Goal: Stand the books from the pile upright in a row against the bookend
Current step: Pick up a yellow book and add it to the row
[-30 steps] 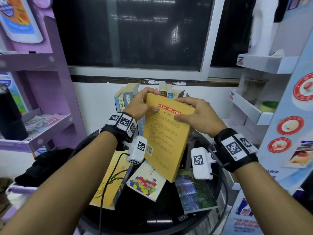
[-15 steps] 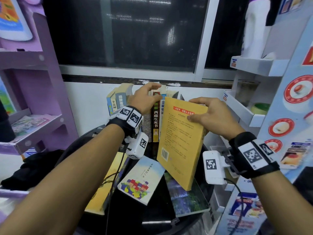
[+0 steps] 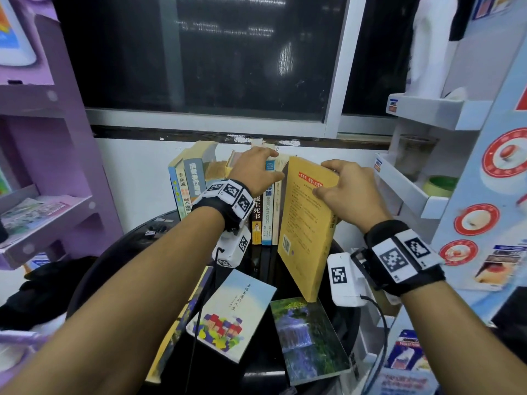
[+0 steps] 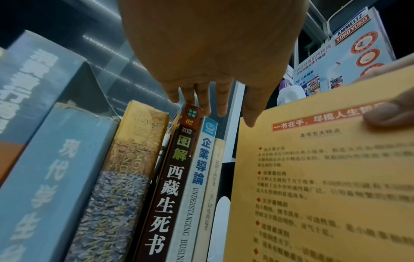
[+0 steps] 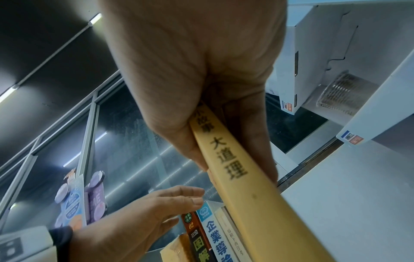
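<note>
I take the row of upright books (image 3: 228, 195) at the back of the round black table (image 3: 94, 269) as my landmark. To its left stands a purple shelf unit (image 3: 57, 166) with printed papers on a lower shelf. The row itself begins at its left end with pale blue spines leaning left, then a worn tan-and-blue spine (image 4: 125, 177), a dark brown spine with white Chinese characters (image 4: 170, 186), a white-and-blue spine reading UNDERSTANDING BUSINESS (image 4: 197, 177) and a thin cream spine (image 4: 212, 177). My left hand (image 3: 256, 169) lies over the top of the row's right part, fingers (image 4: 206, 99) straight and slightly spread, their tips at the upper edges of the brown and blue-white books; they clasp nothing. Just right of the row's last spine I hold the yellow book (image 3: 308, 223) upright but tilted, its back cover with a barcode facing me, its bottom corner down by the table, a narrow gap between it and the cream spine. My right hand (image 3: 348, 189) pinches its top near the spine, thumb on the back cover and fingers curled over the far side. In front of the row three books lie flat on the table: a yellow one under my left forearm (image 3: 171, 337), a pale one with coloured blocks (image 3: 231, 315) and a waterfall cover (image 3: 308, 337). Right of the row stands a white shelf unit (image 3: 413, 195). I cannot make out the bookend.
</note>
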`<action>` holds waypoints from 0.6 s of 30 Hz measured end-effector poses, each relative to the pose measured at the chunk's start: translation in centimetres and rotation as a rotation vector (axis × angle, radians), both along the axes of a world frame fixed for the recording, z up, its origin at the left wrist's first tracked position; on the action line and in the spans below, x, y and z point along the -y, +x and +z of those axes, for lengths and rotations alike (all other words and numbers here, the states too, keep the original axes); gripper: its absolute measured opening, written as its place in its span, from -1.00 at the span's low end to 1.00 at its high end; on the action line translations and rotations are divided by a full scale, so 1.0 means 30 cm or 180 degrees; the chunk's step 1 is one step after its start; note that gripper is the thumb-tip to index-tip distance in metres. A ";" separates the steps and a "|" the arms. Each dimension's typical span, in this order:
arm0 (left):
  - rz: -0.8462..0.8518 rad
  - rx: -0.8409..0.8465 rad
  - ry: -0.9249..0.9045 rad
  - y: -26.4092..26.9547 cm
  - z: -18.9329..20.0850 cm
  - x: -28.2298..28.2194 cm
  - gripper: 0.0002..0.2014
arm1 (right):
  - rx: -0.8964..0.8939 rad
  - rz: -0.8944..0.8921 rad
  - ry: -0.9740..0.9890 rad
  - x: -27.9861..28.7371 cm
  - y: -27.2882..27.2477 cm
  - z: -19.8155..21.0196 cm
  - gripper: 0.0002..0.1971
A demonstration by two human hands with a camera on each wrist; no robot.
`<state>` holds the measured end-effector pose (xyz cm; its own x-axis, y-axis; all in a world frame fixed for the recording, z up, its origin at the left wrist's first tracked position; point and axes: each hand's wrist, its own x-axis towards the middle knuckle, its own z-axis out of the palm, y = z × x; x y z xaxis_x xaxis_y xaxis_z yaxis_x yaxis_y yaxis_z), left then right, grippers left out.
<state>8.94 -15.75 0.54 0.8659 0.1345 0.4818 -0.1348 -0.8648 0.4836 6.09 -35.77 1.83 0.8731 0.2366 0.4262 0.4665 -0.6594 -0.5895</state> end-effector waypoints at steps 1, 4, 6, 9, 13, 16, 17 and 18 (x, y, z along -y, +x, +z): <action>0.0024 -0.0002 0.0036 0.012 -0.001 -0.002 -0.47 | 0.0029 -0.0024 -0.0015 -0.009 0.009 -0.003 -0.54; 0.0131 0.0070 0.0161 0.057 -0.007 -0.006 -0.43 | 0.0176 -0.0111 -0.0138 -0.035 0.037 -0.010 -0.64; 0.0208 0.0091 0.0275 0.089 -0.017 -0.009 -0.39 | 0.0221 -0.0191 -0.0207 -0.050 0.058 -0.014 -0.71; 0.0333 0.0167 0.0372 0.131 -0.036 -0.012 -0.33 | 0.0244 -0.0277 -0.0217 -0.070 0.090 -0.022 -0.72; 0.0575 0.0376 0.0453 0.167 -0.054 -0.009 -0.26 | 0.0312 -0.0307 -0.0149 -0.095 0.132 -0.028 -0.66; 0.0639 0.0547 0.0604 0.183 -0.067 -0.015 -0.28 | 0.0373 -0.0332 -0.0187 -0.116 0.162 -0.030 -0.61; 0.0627 0.0597 0.0682 0.186 -0.074 -0.018 -0.30 | 0.0382 -0.0339 -0.0202 -0.123 0.171 -0.032 -0.60; 0.0612 0.0641 0.0741 0.189 -0.082 -0.023 -0.32 | 0.0387 -0.0344 -0.0205 -0.130 0.180 -0.034 -0.60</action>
<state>14.61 -15.08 -1.91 0.7202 0.1522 0.6769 -0.0315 -0.9675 0.2510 11.48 -31.86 0.82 0.8378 0.1743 0.5173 0.4562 -0.7442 -0.4880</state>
